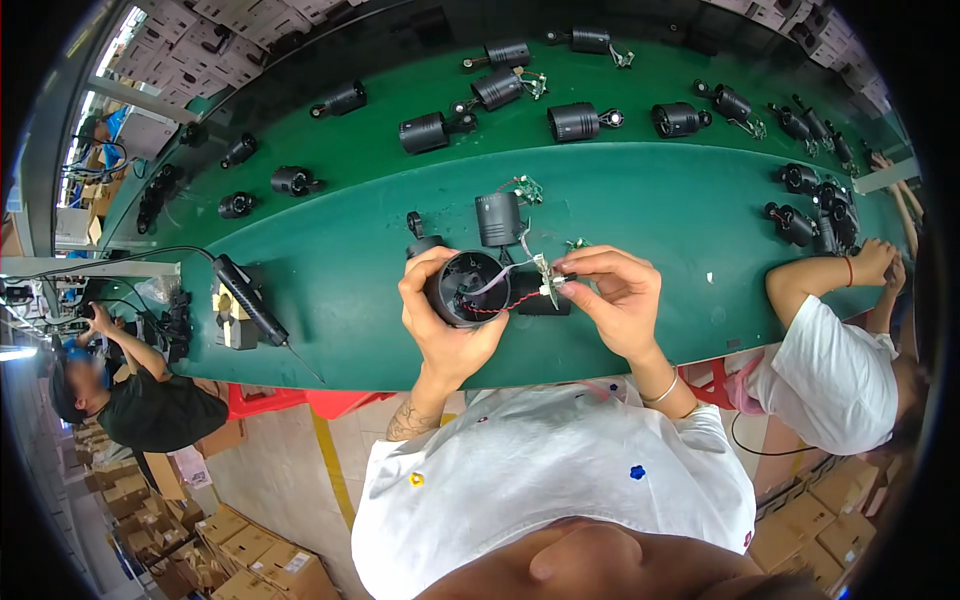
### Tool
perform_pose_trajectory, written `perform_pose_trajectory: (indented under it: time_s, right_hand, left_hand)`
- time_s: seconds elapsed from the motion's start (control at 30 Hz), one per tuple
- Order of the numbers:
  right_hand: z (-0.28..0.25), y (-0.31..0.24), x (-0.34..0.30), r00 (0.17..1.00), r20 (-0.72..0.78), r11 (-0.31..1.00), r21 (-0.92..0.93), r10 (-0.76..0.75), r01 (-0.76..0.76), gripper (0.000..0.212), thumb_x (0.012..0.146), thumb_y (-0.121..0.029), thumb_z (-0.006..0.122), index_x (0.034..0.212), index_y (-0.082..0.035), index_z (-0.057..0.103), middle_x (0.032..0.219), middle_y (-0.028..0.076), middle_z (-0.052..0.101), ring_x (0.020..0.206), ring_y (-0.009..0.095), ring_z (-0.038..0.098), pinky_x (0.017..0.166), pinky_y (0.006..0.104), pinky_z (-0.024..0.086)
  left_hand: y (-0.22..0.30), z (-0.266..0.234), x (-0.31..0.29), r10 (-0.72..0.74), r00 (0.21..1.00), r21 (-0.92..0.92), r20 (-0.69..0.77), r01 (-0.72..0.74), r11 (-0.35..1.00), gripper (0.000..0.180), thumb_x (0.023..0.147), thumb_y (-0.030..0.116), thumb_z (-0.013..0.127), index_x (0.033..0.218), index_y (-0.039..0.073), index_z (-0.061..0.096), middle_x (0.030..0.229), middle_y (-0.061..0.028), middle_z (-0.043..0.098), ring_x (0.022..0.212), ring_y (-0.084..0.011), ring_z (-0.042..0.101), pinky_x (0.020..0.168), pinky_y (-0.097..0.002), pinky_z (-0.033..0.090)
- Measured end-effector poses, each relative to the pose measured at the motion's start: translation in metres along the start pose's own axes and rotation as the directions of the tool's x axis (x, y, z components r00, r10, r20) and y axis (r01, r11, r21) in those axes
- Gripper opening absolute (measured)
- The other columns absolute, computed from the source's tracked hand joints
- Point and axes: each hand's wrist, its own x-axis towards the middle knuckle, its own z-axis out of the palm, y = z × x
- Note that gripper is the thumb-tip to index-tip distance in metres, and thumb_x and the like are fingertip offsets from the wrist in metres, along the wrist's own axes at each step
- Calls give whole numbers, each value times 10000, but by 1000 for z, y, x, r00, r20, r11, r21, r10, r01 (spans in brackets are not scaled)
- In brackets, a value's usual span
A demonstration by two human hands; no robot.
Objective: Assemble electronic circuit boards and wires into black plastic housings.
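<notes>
My left hand [446, 332] is wrapped round a black cylindrical camera housing [470, 318], its open end facing up. Red and pale wires run out of the housing to a small circuit board [546, 275]. That board is pinched between the thumb and fingers of my right hand [618, 300], just right of the housing. Just beyond my hands lies another black housing [498, 218] with a wired board [524, 189] at its far end. A black part with a bracket [420, 236] stands behind my left hand. Some dark parts under my right hand are partly hidden.
An electric screwdriver [250, 302] with a cable rests on a block at the left. More black housings [573, 122] lie along the far green strip [360, 165], and others [795, 225] cluster at the right. Co-workers sit at both sides [150, 400], [830, 370]; cartons [265, 560] stand on the floor.
</notes>
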Motion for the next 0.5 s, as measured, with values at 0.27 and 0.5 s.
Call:
perform_pose_trajectory:
  time_s: [0.27, 0.5]
  right_hand:
    - [1, -5, 5, 989, -107, 995, 28, 97, -95, 223, 777, 129, 671, 986, 53, 684, 979, 134, 684, 858, 179, 654, 831, 256, 547]
    - [-9, 9, 0, 913, -124, 901, 257, 388, -348, 224, 759, 132, 690, 967, 51, 696, 910, 129, 696, 779, 162, 649, 748, 238, 550]
  left_hand:
    - [-6, 12, -6, 66, 996, 121, -54, -59, 991, 703, 572, 76, 814, 1154, 54, 421, 1119, -145, 555, 947, -266, 567, 844, -372, 475]
    - [-7, 18, -9, 190, 976, 193, -106, -167, 967, 714, 571, 115, 868, 1138, 55, 437, 1109, -147, 567, 919, -265, 571, 809, -372, 486]
